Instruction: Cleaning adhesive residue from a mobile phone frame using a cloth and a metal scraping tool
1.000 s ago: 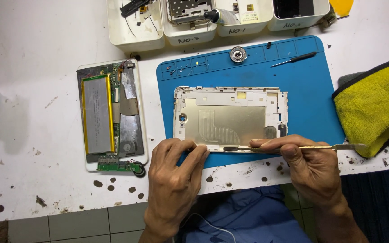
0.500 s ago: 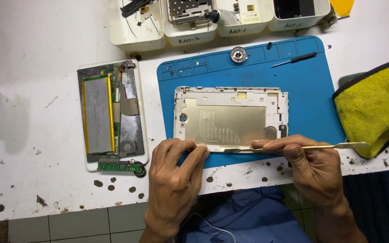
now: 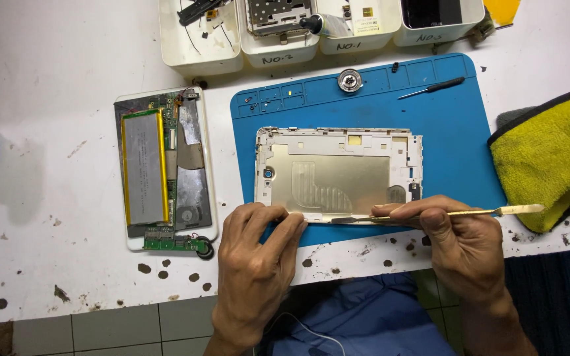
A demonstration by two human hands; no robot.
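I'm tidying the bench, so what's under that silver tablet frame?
The blue mat lies under the silver frame. Anything between them is covered and cannot be seen.

Just beyond the fingertips of the left hand [image 3: 253, 264], the tablet frame [image 3: 338, 175] is showing a brushed, matt metal plate inside a pale plastic rim. The right hand [image 3: 464, 247] is pinching a thin metal spudger [image 3: 443, 213], its shaft gleaming brassy and smooth. Under both, the blue work mat [image 3: 456, 125] is looking like soft, matt silicone. To the right of the right hand's fingers, the yellow cloth [image 3: 549, 165] is appearing fuzzy, like microfibre. Left of the left hand's fingers, the opened tablet [image 3: 165, 171] is showing a battery in dull silver foil. The white table [image 3: 47, 250] is looking painted, chipped and stained.
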